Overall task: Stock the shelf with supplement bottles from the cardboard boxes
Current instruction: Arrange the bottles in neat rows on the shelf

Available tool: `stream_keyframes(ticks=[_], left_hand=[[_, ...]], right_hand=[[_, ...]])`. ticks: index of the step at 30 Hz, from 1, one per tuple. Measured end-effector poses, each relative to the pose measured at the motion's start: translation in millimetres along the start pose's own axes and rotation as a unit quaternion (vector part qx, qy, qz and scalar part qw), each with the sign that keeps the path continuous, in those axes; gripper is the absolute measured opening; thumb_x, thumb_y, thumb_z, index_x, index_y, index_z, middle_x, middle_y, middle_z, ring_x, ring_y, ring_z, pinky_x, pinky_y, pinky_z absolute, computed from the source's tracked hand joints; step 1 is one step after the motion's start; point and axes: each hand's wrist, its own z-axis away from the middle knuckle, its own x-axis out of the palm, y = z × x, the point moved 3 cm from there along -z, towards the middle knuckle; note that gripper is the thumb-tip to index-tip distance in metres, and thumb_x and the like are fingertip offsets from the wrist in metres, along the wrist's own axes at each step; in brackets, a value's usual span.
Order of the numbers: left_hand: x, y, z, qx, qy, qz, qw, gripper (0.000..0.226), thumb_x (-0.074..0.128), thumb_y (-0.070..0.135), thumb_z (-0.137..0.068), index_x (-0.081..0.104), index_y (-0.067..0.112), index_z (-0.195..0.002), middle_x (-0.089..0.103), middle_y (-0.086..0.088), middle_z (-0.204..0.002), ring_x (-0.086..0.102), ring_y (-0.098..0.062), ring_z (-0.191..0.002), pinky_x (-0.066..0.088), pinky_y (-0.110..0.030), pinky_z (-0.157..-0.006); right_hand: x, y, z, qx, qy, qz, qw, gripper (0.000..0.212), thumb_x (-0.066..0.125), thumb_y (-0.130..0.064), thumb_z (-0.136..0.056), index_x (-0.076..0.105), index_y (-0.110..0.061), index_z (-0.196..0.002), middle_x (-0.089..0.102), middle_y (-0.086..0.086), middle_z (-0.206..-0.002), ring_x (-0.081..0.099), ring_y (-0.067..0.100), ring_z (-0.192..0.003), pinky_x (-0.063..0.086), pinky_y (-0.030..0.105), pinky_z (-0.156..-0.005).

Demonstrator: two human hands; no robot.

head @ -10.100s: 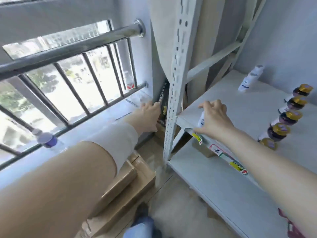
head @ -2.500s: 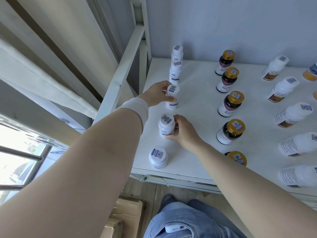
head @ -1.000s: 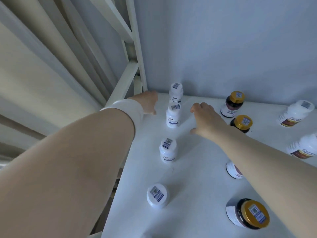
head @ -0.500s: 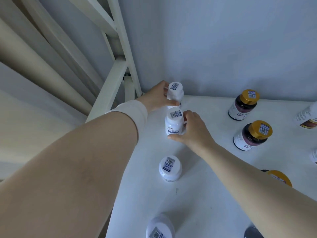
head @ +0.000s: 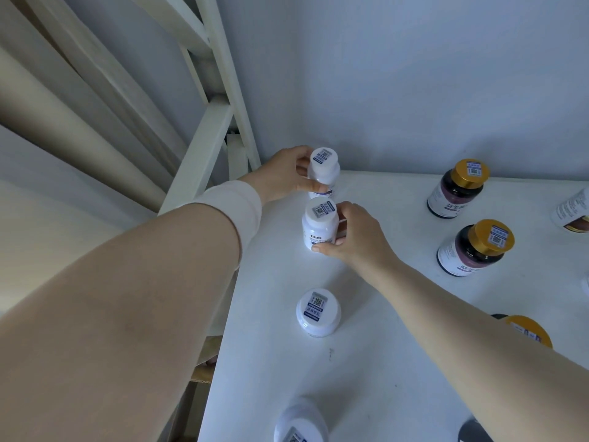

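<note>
Currently gripping the far white bottle (head: 323, 172) w/ left hand (head: 283, 177), fingers and thumb curled round its upper part, right in the far-left corner of the shelf (head: 398, 362), close to the wall (head: 414, 90). Pinching the next white bottle (head: 320, 228) w/ right hand (head: 357, 237), thumb low on the near side, fingers wrapped behind. Holding both upright on the shelf, v. close together; can't tell if touching. Prob. lining the two up into one straight file running near to far, w/ a third white bottle (head: 318, 312) and a fourth white bottle (head: 301, 422) standing nearer, well apart. Grabbing from the sides, likely to stop tipping while sliding and to leave cap stickers showing. Over to the right, same idea w/ gold-capped bottles (head: 475, 248), set in a parallel file. Judging by bare shelf betw. files, stocking only partway done.
</note>
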Motion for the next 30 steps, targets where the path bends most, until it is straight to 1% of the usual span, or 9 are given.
stream_keyframes(ticks=[2, 4, 6, 8, 12, 16, 19, 25, 30], left_hand=[[1, -1, -1, -0.002, -0.002, -0.005, 1.000, 0.047, 0.076, -0.002, -0.072, 0.049, 0.012, -0.109, 0.060, -0.005, -0.107, 0.060, -0.012, -0.090, 0.048, -0.008, -0.076], [2, -2, -1, -0.007, -0.005, -0.019, 1.000, 0.051, 0.077, 0.002, -0.073, 0.047, 0.012, -0.112, 0.059, -0.005, -0.113, 0.058, -0.016, -0.101, 0.047, -0.019, -0.089], [2, -3, 0, -0.022, -0.018, -0.057, 0.998, 0.062, 0.079, 0.008, -0.072, 0.044, 0.012, -0.123, 0.057, -0.004, -0.124, 0.057, -0.018, -0.112, 0.045, -0.031, -0.101], [2, -1, 5, -0.041, -0.035, -0.114, 0.992, 0.074, 0.081, 0.016, -0.071, 0.039, 0.012, -0.132, 0.054, 0.000, -0.129, 0.053, -0.018, -0.120, 0.041, -0.036, -0.106], [-14, 18, 28, -0.036, -0.012, -0.284, 0.958, 0.070, 0.079, 0.022, -0.074, 0.043, 0.007, -0.131, 0.051, -0.004, -0.125, 0.050, -0.020, -0.118, 0.040, -0.030, -0.098], [-29, 38, 58, -0.076, -0.017, -0.458, 0.885, 0.072, 0.082, 0.032, -0.067, 0.045, 0.010, -0.124, 0.050, -0.011, -0.125, 0.052, -0.032, -0.111, 0.045, -0.044, -0.095], [-27, 53, 81, -0.101, -0.027, -0.513, 0.852, 0.072, 0.083, 0.036, -0.064, 0.047, 0.013, -0.121, 0.053, -0.008, -0.122, 0.054, -0.032, -0.108, 0.047, -0.048, -0.093], [12, 79, 122, -0.101, -0.007, -0.527, 0.844, 0.065, 0.080, 0.035, -0.069, 0.046, 0.013, -0.120, 0.051, -0.008, -0.121, 0.051, -0.031, -0.111, 0.046, -0.046, -0.095], [52, 96, 134, -0.092, -0.010, -0.518, 0.850, 0.064, 0.078, 0.037, -0.064, 0.048, 0.012, -0.114, 0.053, -0.004, -0.106, 0.056, -0.032, -0.103, 0.049, -0.048, -0.090]], right_hand=[[2, 1, 0, 0.003, 0.000, -0.002, 1.000, 0.055, 0.081, -0.018, -0.066, 0.052, -0.007, -0.112, 0.055, 0.012, -0.114, 0.060, 0.027, -0.099, 0.050, 0.038, -0.087], [2, 1, 0, 0.008, -0.007, -0.002, 1.000, 0.057, 0.081, -0.018, -0.066, 0.051, -0.009, -0.114, 0.054, 0.010, -0.115, 0.060, 0.026, -0.100, 0.048, 0.033, -0.087], [-1, 0, 0, 0.011, -0.024, 0.009, 1.000, 0.066, 0.082, -0.019, -0.064, 0.048, -0.010, -0.119, 0.053, 0.009, -0.119, 0.057, 0.024, -0.105, 0.045, 0.028, -0.086], [-11, -3, 3, 0.013, -0.025, 0.024, 0.999, 0.074, 0.083, -0.020, -0.064, 0.044, -0.009, -0.126, 0.049, 0.010, -0.124, 0.053, 0.023, -0.110, 0.044, 0.029, -0.091], [-55, -11, 19, -0.012, -0.004, 0.082, 0.997, 0.070, 0.078, -0.017, -0.070, 0.041, -0.007, -0.128, 0.043, 0.013, -0.127, 0.045, 0.026, -0.117, 0.041, 0.034, -0.096], [-117, -10, 36, -0.027, 0.023, 0.194, 0.980, 0.064, 0.076, -0.013, -0.070, 0.044, -0.006, -0.125, 0.044, 0.015, -0.126, 0.043, 0.029, -0.118, 0.038, 0.036, -0.097], [-157, -2, 52, -0.006, 0.027, 0.261, 0.965, 0.061, 0.075, -0.013, -0.070, 0.045, -0.004, -0.123, 0.044, 0.017, -0.122, 0.041, 0.032, -0.117, 0.036, 0.033, -0.092], [-198, 16, 98, 0.005, 0.004, 0.345, 0.938, 0.063, 0.076, -0.016, -0.072, 0.043, 0.000, -0.124, 0.042, 0.021, -0.124, 0.038, 0.036, -0.118, 0.035, 0.038, -0.096], [-209, 38, 126, 0.005, 0.004, 0.375, 0.927, 0.063, 0.077, -0.015, -0.069, 0.045, 0.001, -0.120, 0.045, 0.023, -0.122, 0.041, 0.038, -0.115, 0.038, 0.040, -0.098]])
